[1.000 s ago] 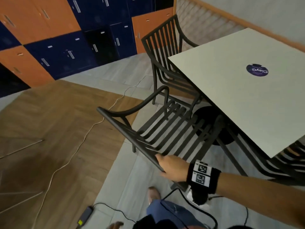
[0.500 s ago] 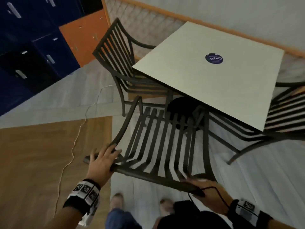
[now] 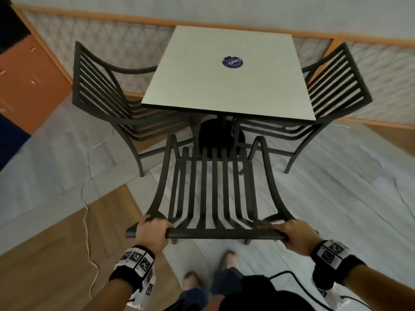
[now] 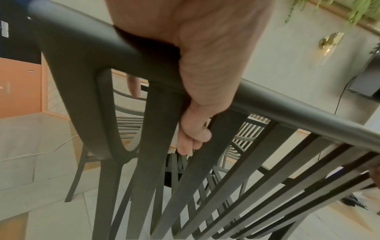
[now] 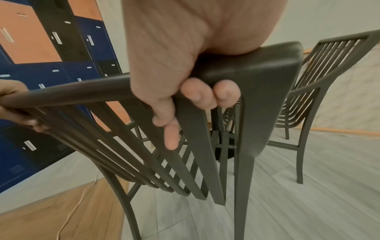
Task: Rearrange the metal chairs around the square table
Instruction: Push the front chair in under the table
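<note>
A dark metal slatted chair (image 3: 213, 194) stands before me, facing the near side of the square white table (image 3: 226, 81). My left hand (image 3: 152, 232) grips the left end of its top rail (image 4: 287, 107), fingers curled round it. My right hand (image 3: 294, 234) grips the rail's right corner (image 5: 257, 69). A second chair (image 3: 107, 97) sits at the table's left side and a third chair (image 3: 332, 93) at its right side, both with seats tucked under the top.
The table's round black base (image 3: 215, 135) lies just beyond the held chair's seat. A thin white cable (image 3: 86, 212) runs over the floor at left. Lockers (image 3: 27, 75) stand far left, a lattice wall panel (image 3: 116, 55) behind. My feet (image 3: 229, 259) are right behind the chair.
The view has swung round to face the table squarely. My left hand, open on the rail half a second ago, now grips it; the chair now lines up with the table's near side.
</note>
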`<state>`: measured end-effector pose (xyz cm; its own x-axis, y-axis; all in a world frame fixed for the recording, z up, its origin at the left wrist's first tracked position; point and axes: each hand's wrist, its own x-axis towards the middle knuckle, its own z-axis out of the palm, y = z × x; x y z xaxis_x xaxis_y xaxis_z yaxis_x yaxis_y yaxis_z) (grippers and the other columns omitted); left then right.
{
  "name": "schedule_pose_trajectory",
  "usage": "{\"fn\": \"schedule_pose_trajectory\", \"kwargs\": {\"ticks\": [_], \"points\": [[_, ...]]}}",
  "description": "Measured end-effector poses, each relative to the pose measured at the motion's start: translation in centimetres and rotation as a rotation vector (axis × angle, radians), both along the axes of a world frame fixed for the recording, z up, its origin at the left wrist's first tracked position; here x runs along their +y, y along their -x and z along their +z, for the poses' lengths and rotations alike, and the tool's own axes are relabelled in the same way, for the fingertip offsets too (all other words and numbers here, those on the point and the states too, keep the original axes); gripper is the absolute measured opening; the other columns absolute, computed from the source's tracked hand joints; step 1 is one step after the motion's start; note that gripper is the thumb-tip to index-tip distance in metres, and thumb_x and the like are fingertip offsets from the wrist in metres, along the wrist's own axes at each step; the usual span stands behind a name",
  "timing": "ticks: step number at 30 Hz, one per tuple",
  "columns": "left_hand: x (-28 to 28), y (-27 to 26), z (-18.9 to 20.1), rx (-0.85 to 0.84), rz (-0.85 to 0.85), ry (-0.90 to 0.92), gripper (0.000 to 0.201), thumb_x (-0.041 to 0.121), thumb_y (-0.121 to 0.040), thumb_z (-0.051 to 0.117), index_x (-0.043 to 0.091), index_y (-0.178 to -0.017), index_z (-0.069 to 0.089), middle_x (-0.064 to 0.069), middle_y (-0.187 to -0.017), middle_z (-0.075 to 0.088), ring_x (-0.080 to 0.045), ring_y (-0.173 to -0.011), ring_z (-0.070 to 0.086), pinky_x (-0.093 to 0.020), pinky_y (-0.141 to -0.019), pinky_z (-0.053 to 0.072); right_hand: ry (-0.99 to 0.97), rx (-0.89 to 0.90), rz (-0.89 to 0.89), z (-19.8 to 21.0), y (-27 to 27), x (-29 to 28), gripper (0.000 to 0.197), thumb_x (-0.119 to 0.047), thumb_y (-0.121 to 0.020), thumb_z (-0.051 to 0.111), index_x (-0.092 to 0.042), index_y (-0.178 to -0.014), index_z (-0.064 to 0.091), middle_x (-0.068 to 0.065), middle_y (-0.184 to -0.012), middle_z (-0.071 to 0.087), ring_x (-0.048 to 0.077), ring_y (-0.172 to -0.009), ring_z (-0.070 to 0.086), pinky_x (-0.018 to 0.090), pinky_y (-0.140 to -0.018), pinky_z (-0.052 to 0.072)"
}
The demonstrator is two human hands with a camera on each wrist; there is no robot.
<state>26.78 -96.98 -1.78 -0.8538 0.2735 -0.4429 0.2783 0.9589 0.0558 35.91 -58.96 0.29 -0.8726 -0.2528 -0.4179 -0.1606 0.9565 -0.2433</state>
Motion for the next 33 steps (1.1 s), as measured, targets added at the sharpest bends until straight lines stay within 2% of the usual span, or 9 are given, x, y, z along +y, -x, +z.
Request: {"fn": "schedule_pose_trajectory", "kwargs": {"ticks": [3, 5, 8, 10, 13, 21, 29, 31, 33], "points": [[-1.4, 1.0, -0.4, -0.049, -0.017, 0.012, 0.032, 0.022, -0.086, 0.049, 0.041, -0.108, 0.063, 0.008, -0.111, 0.068, -0.017, -0.104, 0.064, -0.032, -0.090, 0.047, 0.024, 0.052, 0.005, -0.2, -1.9, -1.9, 0.069, -0.014, -0.059, 0.077, -0.048, -0.116, 0.060, -0.019, -0.069, 0.068, 0.001, -0.066, 0.062, 0.003, -0.042, 0.015], [-1.7, 1.4, -0.5, -0.062, -0.033, 0.009, 0.032, 0.022, -0.086, 0.048, 0.040, -0.108, 0.063, 0.008, -0.110, 0.068, -0.016, -0.102, 0.065, -0.032, -0.087, 0.049, -0.021, -0.033, 0.005, 0.2, -2.0, -2.5, 0.071, -0.019, -0.043, 0.082, -0.048, -0.105, 0.065, -0.022, -0.053, 0.060, -0.002, -0.050, 0.056, 0.006, -0.033, 0.006], [-1.6, 2.3, -0.5, -0.050, -0.075, 0.023, 0.033, 0.021, -0.085, 0.048, 0.041, -0.107, 0.064, 0.008, -0.107, 0.069, -0.017, -0.101, 0.065, -0.033, -0.085, 0.049, 0.008, 0.043, -0.052, -0.5, -1.5, -2.4, 0.067, -0.014, -0.064, 0.072, -0.051, -0.118, 0.056, -0.019, -0.068, 0.067, 0.001, -0.061, 0.060, 0.003, -0.045, 0.018], [-1.3, 3.3, -0.5, -0.034, -0.084, 0.024, 0.034, 0.020, -0.085, 0.047, 0.040, -0.108, 0.064, 0.007, -0.107, 0.069, -0.018, -0.100, 0.065, -0.034, -0.084, 0.049, -0.025, 0.027, -0.069, -1.3, -0.7, -1.6, 0.061, -0.015, -0.080, 0.055, -0.052, -0.128, 0.046, -0.014, -0.086, 0.071, 0.007, -0.076, 0.064, 0.012, -0.058, 0.037], [-0.7, 4.8, -0.4, -0.021, -0.083, 0.025, 0.033, 0.019, -0.084, 0.048, 0.037, -0.106, 0.064, 0.005, -0.104, 0.069, -0.019, -0.098, 0.065, -0.034, -0.082, 0.049, -0.005, 0.002, -0.124, -1.5, 0.9, -1.3, 0.057, -0.017, -0.084, 0.051, -0.051, -0.129, 0.044, -0.011, -0.086, 0.070, 0.010, -0.080, 0.065, 0.027, -0.070, 0.051], [0.5, 9.4, -0.8, 0.013, -0.066, 0.009, 0.026, 0.020, -0.082, 0.055, 0.036, -0.099, 0.067, 0.005, -0.092, 0.071, -0.020, -0.087, 0.067, -0.036, -0.078, 0.053, -0.040, -0.044, -0.140, -2.3, 5.1, 0.1, 0.043, -0.020, -0.086, 0.049, -0.043, -0.122, 0.053, -0.009, -0.082, 0.069, 0.008, -0.077, 0.063, 0.030, -0.072, 0.054], [1.1, 11.8, -1.5, -0.015, -0.087, -0.043, 0.021, 0.039, -0.080, 0.064, 0.035, -0.101, 0.067, 0.009, -0.087, 0.071, -0.012, -0.080, 0.065, -0.033, -0.078, 0.053, -0.095, -0.041, -0.107, -2.0, 7.2, 0.6, 0.045, -0.021, -0.089, 0.048, -0.045, -0.126, 0.048, -0.010, -0.099, 0.070, 0.012, -0.091, 0.064, 0.027, -0.075, 0.051], [0.8, 11.8, -1.5, -0.038, -0.098, -0.080, 0.023, 0.039, -0.080, 0.065, 0.034, -0.102, 0.066, 0.010, -0.091, 0.071, -0.010, -0.084, 0.065, -0.030, -0.080, 0.052, -0.111, -0.053, -0.074, -1.5, 7.4, 0.4, 0.040, -0.028, -0.090, 0.048, -0.047, -0.126, 0.046, -0.013, -0.105, 0.069, 0.011, -0.093, 0.064, 0.026, -0.073, 0.049], [0.3, 11.6, -1.3, -0.043, -0.096, -0.146, 0.025, 0.037, -0.079, 0.068, 0.032, -0.104, 0.065, 0.012, -0.103, 0.070, -0.010, -0.094, 0.065, -0.028, -0.085, 0.050, -0.170, -0.084, 0.006, -0.5, 8.1, -0.1, 0.034, -0.053, -0.088, 0.047, -0.046, -0.122, 0.047, -0.013, -0.102, 0.069, 0.010, -0.089, 0.064, 0.023, -0.067, 0.043]]}}
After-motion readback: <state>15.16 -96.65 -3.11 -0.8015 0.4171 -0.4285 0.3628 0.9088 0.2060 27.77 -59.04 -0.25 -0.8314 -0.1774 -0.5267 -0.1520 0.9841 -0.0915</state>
